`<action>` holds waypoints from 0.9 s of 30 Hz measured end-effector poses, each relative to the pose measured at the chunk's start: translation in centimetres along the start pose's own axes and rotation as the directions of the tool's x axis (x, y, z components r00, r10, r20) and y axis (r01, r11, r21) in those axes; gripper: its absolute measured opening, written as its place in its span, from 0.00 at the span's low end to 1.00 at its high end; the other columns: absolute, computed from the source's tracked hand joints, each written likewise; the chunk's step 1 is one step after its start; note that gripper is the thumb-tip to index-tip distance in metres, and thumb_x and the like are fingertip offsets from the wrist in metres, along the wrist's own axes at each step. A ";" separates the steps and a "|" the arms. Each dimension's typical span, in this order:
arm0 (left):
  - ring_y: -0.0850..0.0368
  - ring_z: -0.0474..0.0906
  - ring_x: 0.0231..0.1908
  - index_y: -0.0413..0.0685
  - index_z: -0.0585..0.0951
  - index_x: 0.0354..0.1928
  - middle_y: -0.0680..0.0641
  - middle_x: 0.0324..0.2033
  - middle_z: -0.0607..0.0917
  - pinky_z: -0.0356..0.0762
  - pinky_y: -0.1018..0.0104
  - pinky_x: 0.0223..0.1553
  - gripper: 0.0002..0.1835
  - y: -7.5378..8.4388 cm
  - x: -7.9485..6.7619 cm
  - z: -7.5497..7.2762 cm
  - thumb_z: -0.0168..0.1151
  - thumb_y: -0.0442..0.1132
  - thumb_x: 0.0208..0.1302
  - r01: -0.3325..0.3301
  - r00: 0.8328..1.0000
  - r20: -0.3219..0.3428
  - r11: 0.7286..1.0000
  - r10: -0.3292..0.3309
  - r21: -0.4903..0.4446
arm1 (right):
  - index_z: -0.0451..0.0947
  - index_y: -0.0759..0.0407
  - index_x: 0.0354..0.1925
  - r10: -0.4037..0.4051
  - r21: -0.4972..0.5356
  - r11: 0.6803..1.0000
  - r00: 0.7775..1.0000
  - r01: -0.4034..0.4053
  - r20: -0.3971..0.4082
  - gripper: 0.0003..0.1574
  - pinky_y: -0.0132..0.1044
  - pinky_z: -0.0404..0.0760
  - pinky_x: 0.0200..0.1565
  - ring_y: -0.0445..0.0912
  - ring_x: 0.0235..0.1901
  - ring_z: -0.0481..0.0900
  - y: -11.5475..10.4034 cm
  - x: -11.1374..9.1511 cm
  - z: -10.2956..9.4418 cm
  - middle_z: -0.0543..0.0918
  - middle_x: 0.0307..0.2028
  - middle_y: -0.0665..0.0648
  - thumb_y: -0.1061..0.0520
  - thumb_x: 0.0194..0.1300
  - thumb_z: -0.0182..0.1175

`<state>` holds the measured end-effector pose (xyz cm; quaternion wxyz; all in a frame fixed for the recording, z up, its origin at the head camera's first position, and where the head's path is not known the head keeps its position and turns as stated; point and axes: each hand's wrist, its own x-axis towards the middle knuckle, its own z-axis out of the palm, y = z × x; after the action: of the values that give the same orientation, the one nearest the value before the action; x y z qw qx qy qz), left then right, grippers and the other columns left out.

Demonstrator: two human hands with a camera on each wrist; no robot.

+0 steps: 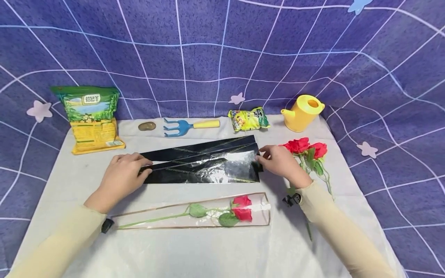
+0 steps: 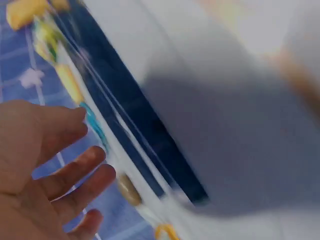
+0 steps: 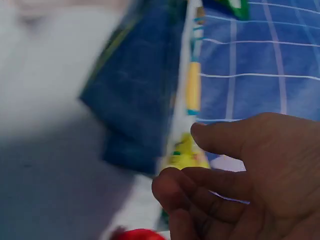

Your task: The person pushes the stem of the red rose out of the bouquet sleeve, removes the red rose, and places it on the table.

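Two black flower sleeves (image 1: pixel 208 166) with thin gold lines lie overlapping across the middle of the table. Over their narrow left end is my left hand (image 1: pixel 126 172), thumb and fingers spread apart near the edges. At the wide right end, my right hand (image 1: pixel 278 160) has its thumb and forefinger by the sleeve's edge; in the right wrist view a gap shows between thumb and bent fingers. Nearer to me lies a clear sleeve (image 1: pixel 156 208) with a brown border, holding a single red rose (image 1: pixel 242 208) with green leaves.
Along the back stand a green-and-yellow bag (image 1: pixel 92 119), a brown stone (image 1: pixel 147 126), a blue hand rake (image 1: pixel 180 127) with yellow handle, a small yellow packet (image 1: pixel 248 119) and a yellow watering can (image 1: pixel 301 114). More red roses (image 1: pixel 299 146) lie beyond my right hand.
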<state>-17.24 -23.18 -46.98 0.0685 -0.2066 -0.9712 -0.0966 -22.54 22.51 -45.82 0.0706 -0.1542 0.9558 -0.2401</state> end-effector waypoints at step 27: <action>0.49 0.73 0.49 0.49 0.73 0.62 0.47 0.53 0.76 0.69 0.49 0.47 0.39 11.2 -6.5 3.6 0.68 0.60 0.49 -0.244 0.965 0.084 0.968 0.248 -0.058 | 0.72 0.51 0.60 -0.520 -0.254 0.792 0.831 0.556 0.198 0.45 0.48 0.71 0.50 0.49 0.53 0.71 -7.8 -8.5 6.5 0.74 0.54 0.52 0.35 0.47 0.70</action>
<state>-6.99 -14.87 -49.83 0.0310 -0.3312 -0.9377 -0.1006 -11.16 15.91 -47.24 0.0315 -0.4427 0.8913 -0.0924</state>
